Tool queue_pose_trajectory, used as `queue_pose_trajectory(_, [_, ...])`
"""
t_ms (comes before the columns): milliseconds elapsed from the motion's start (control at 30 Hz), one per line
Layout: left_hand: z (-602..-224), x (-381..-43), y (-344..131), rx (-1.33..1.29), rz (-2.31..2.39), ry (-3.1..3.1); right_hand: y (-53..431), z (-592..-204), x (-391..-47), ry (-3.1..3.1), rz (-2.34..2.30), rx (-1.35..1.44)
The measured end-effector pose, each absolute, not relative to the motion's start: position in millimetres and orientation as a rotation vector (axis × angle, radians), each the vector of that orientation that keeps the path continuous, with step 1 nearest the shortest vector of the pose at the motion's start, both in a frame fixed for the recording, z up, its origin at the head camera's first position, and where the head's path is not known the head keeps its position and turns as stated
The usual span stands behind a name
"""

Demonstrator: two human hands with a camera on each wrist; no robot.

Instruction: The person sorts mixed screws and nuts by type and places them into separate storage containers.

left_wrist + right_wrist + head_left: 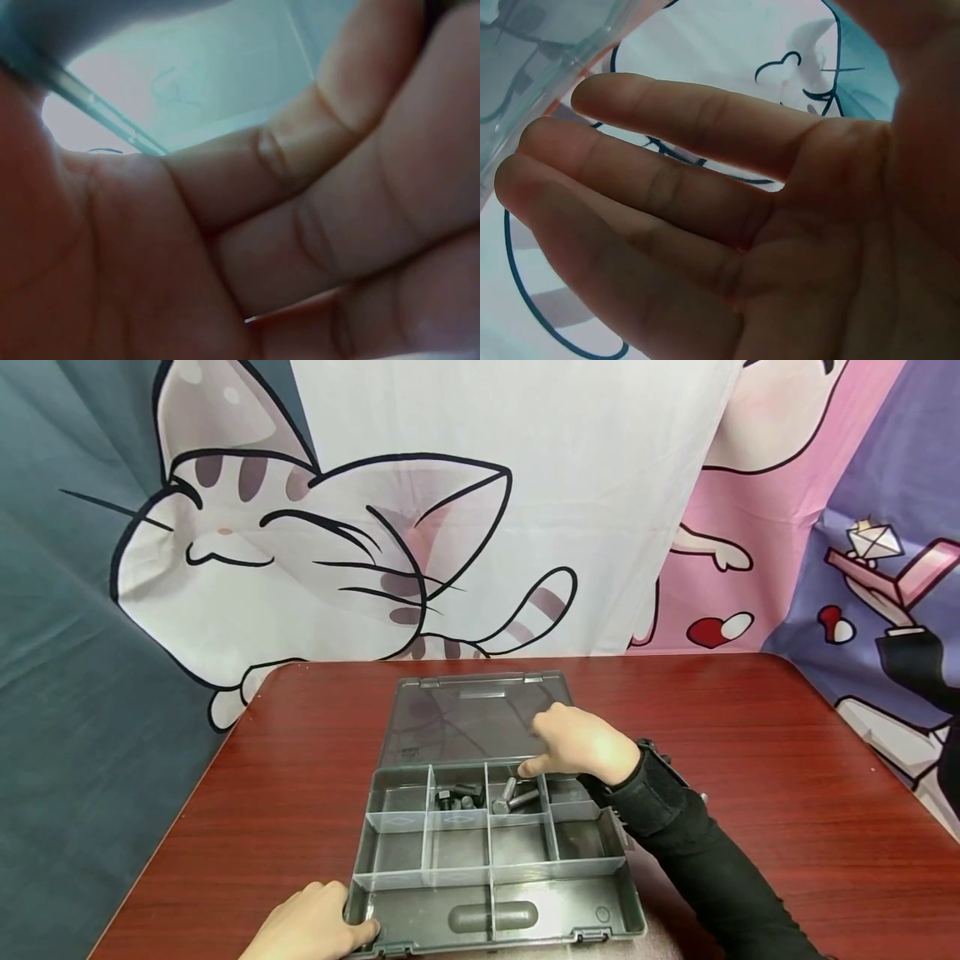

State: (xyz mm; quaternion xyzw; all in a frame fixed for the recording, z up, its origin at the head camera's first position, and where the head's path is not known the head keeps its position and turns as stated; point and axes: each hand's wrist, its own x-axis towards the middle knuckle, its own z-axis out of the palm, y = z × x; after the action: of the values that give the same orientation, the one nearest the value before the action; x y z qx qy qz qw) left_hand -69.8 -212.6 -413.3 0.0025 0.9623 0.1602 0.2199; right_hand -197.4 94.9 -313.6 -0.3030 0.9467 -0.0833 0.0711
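A grey translucent compartment box (420, 902) lies on the table with its lid (457, 718) laid back behind it. My left hand (303, 927) grips the box's front left corner, thumb over the rim and fingers along the outside. In the left wrist view, the fingers (255, 180) fill most of the picture beside the box wall. My right hand (585, 743) is over the lid's right part and the back compartments, holding nothing. In the right wrist view its fingers (660, 187) are nearly straight, fingertips close to the clear plastic. Dark bolts (465, 795) and silver-grey bolts (513, 799) lie in two back compartments.
The reddish-brown table (712, 718) extends around the box on both sides. Behind it hangs a cloth (585, 510) printed with cartoon cats. Thin dividers (491, 839) split the box into several compartments, and latches (592, 935) sit on its front edge.
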Motion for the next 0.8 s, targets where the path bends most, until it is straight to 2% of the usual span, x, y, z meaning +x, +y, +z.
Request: queue_pose_trajectory(800, [-417,-70,-213,-0.01,0.43,2.652,134,-318,-204,2.87,-0.273,-0.796])
